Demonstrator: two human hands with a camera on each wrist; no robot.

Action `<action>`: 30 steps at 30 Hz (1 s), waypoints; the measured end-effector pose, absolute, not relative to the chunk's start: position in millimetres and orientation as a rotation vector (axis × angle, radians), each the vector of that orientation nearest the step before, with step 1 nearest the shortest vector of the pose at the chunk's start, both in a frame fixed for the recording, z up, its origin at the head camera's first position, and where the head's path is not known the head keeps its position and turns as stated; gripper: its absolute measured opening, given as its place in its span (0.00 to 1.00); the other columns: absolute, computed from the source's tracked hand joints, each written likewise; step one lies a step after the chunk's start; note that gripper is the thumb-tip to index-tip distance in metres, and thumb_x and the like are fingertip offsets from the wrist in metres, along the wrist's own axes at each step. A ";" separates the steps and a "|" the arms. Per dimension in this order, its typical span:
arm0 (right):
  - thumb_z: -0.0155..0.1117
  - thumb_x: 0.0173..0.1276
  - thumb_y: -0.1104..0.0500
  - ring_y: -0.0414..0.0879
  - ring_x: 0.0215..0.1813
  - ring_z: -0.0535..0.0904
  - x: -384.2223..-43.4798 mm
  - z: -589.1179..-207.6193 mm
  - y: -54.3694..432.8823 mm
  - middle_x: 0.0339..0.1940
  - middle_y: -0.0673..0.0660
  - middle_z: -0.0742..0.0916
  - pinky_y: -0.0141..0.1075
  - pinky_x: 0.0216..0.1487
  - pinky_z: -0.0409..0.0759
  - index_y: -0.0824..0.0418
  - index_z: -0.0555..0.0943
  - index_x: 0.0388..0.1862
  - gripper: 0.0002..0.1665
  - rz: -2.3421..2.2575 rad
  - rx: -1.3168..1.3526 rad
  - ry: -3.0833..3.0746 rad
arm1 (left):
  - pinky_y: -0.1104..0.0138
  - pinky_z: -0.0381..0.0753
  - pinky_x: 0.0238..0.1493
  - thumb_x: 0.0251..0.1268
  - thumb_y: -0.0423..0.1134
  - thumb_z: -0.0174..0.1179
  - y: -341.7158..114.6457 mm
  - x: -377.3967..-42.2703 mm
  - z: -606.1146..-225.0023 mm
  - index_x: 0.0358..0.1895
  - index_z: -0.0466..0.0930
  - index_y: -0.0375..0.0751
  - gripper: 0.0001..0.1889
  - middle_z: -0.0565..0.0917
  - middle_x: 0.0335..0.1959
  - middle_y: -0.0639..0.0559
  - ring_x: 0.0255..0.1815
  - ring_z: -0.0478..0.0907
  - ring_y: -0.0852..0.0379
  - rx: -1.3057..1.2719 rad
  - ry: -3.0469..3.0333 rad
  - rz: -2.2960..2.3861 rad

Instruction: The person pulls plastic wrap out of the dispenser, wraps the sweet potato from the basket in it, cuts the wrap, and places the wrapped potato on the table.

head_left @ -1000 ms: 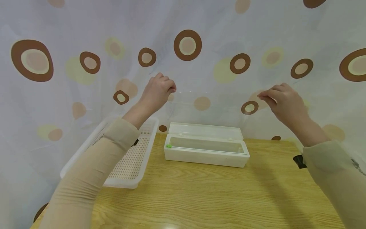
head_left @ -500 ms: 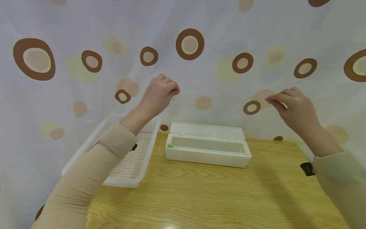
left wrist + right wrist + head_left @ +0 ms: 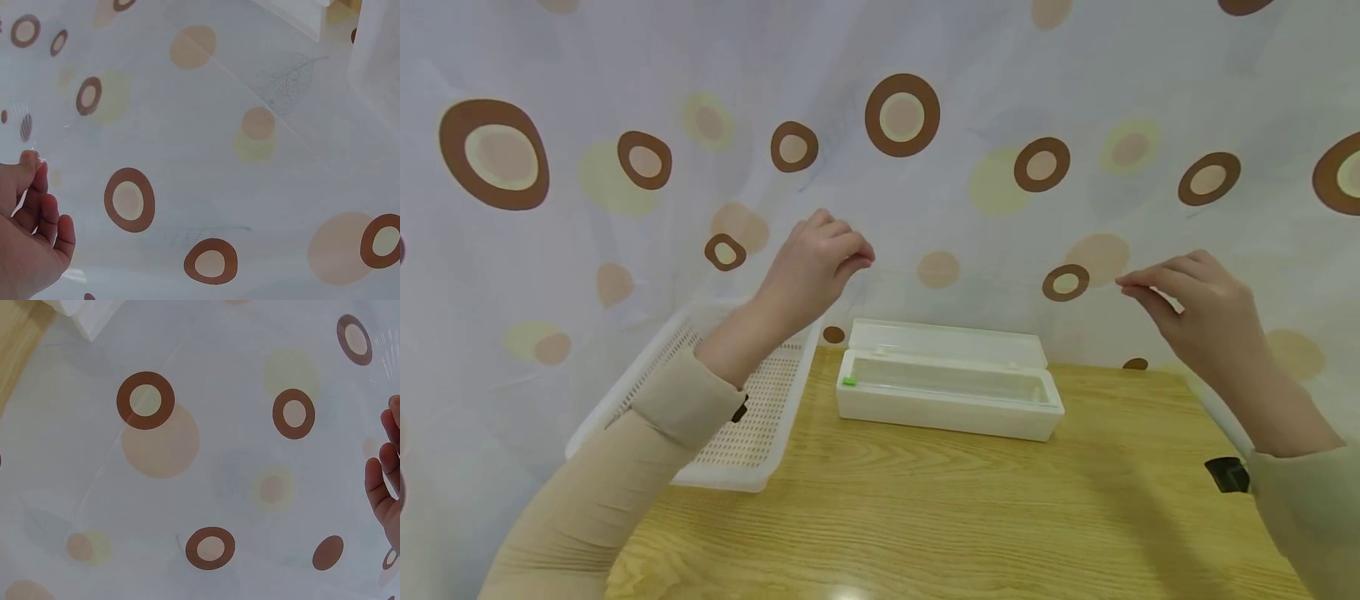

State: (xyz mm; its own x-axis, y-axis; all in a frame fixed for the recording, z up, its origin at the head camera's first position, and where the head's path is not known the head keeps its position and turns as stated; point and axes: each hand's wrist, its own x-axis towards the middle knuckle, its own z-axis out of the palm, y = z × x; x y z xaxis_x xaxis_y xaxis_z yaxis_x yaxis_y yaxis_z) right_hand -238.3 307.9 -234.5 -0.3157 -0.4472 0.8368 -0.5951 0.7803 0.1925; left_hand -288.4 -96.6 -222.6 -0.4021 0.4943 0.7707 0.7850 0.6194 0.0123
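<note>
My left hand [image 3: 812, 271] is raised in front of the curtain, thumb and fingertips pinching the edge of a clear sheet of plastic wrap [image 3: 389, 362]. Opposite it, my right hand [image 3: 1206, 321] pinches the other side, a little lower. Between the hands the sheet is nearly invisible; fine streaks and glints show it beside the fingertips in both wrist views. Below and behind the hands, a long white plastic wrap dispenser [image 3: 947, 417] stands on the table with its lid [image 3: 947, 342] tipped back. A small green slider [image 3: 848, 382] sits at the left end of its front edge.
A white perforated basket [image 3: 782, 417] stands at the left of the wooden table [image 3: 925, 517], partly behind my left forearm. The spotted curtain [image 3: 970, 50] hangs close along the table's back edge. Black wrist gear [image 3: 1227, 474] shows at my right cuff.
Both hands have come down somewhat. My right hand has also moved right, widening the space between the hands, and both keep their pinch. The dispenser stays in place while the view shifts slightly.
</note>
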 end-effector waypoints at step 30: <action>0.53 0.71 0.45 0.24 0.41 0.72 -179.4 -280.5 293.4 0.25 0.60 0.82 0.13 0.46 0.65 0.70 0.81 0.27 0.28 0.514 0.879 -1.867 | 0.65 0.71 0.38 0.52 0.30 0.68 -112.8 -220.2 -264.6 0.30 0.84 0.40 0.04 0.82 0.28 0.53 0.34 0.71 0.54 -1.099 -1.996 -0.604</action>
State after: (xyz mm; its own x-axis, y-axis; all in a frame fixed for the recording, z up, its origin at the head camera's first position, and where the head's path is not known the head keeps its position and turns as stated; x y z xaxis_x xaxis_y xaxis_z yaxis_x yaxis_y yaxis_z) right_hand -179.4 293.4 -280.5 -0.2664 -0.3494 0.8983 -0.7598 0.6496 0.0273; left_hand -220.2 -112.8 -264.6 -0.3368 0.4931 0.8021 0.8552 0.5167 0.0414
